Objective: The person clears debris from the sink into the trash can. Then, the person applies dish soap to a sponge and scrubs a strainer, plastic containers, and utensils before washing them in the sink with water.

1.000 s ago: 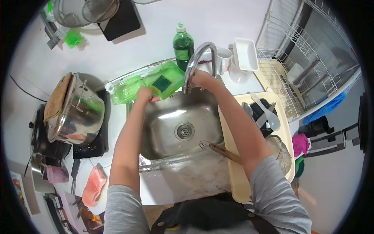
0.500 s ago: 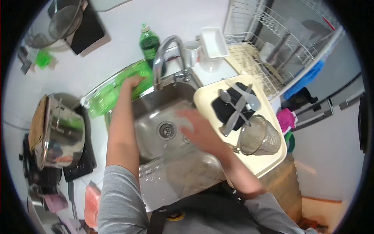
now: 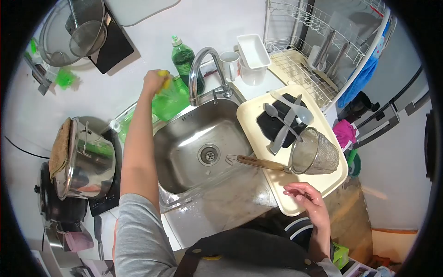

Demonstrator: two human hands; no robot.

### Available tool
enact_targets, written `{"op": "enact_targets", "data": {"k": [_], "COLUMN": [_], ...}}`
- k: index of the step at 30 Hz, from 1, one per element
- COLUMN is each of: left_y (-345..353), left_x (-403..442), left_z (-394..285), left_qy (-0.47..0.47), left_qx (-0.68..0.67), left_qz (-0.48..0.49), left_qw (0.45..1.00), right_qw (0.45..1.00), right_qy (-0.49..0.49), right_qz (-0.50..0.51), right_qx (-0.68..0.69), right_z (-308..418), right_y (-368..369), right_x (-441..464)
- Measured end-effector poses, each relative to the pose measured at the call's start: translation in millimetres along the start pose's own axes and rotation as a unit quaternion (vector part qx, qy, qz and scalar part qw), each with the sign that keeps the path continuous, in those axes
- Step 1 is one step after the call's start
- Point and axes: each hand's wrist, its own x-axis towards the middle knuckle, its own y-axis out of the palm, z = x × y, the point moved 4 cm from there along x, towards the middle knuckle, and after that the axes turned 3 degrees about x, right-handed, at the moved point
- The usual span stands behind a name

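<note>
My left hand (image 3: 154,83) is closed around a yellow sponge (image 3: 164,78), above a translucent green plastic container (image 3: 171,102) behind the sink. A green dish soap bottle (image 3: 183,62) stands just right of it. Over the near edge of the cream tray (image 3: 287,203), my right hand (image 3: 310,199) is open with its fingers loosely bent and nothing in it. On that tray lie a mesh strainer (image 3: 318,154) with a wooden handle, and a black dish (image 3: 272,127) with a spoon (image 3: 279,119) and other utensils on top.
The steel sink (image 3: 184,143) lies between my arms, under a curved faucet (image 3: 203,55). A large steel pot (image 3: 94,159) stands at the left. Behind the tray are a white mug (image 3: 229,67), a white container (image 3: 254,51) and a wire dish rack (image 3: 300,51).
My left hand has risen from the green container, and the yellow sponge now shows in it. My right hand has moved from over the sink to the tray's near edge.
</note>
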Motion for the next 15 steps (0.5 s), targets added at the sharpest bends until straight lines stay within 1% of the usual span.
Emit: {"op": "enact_targets", "data": {"k": [1,2,4,8,11,12,13,14,15], "left_y": [-7,-11,-15,1,50,60,70,77,78], "left_x": [-5,-9,-10,-8,16,8,-7,-17,-10], "left_z": [-9,-16,-26,-24,32,33,34,34,53], "left_qy": [-0.008,-0.015,-0.008,-0.011,0.002,-0.056,-0.117,-0.176,-0.16], "left_qx": [-0.003,-0.006,0.028,0.07,-0.089,-0.196,-0.299,-0.397,-0.363], "left_qz": [-0.002,-0.003,-0.019,-0.018,0.093,0.143,0.189,0.23,0.214], "left_qw": [1.0,1.0,0.999,0.997,0.992,0.968,0.928,0.871,0.893], "right_qw": [1.0,1.0,1.0,0.998,0.998,0.998,0.998,0.997,0.997], "right_qy": [-0.006,-0.002,0.009,0.013,0.012,0.01,0.009,0.014,0.019], "right_qz": [-0.01,-0.008,-0.01,-0.01,-0.028,-0.034,-0.039,-0.04,-0.039], "right_qx": [0.015,0.002,-0.024,-0.053,-0.05,-0.053,-0.055,-0.062,-0.069], "right_z": [-2,-1,1,-1,-4,-6,-8,-8,-8], "right_y": [0,2,8,10,9,8,7,7,6], "right_x": [-1,-1,-1,-3,-5,-6,-7,-8,-8]}}
